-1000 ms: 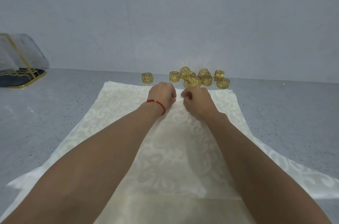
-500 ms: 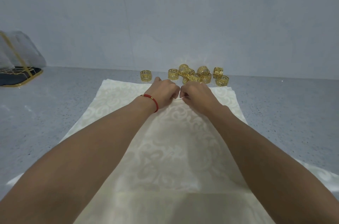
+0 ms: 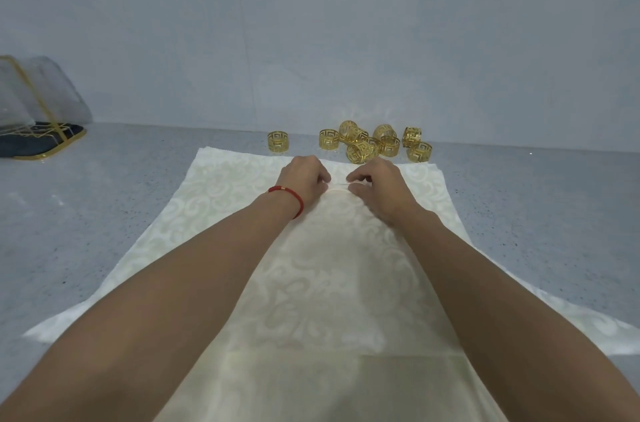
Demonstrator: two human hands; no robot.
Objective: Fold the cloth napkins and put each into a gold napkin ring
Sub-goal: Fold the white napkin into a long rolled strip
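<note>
Several gold napkin rings (image 3: 372, 143) beyond hands

Cream scroll-patterned napkin (image 3: 322, 269), gold fretwork rings (image 3: 363, 143) (grey speckled counter (image 3: 104, 214)).

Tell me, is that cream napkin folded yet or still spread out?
Mostly spread: the napkin lies flat on the table, both hands pinching a small pleat near its far edge.

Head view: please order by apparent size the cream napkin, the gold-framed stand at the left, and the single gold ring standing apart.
1. cream napkin, by far the largest.
2. gold-framed stand, partly cut by the frame edge.
3. single gold ring, the smallest.
</note>
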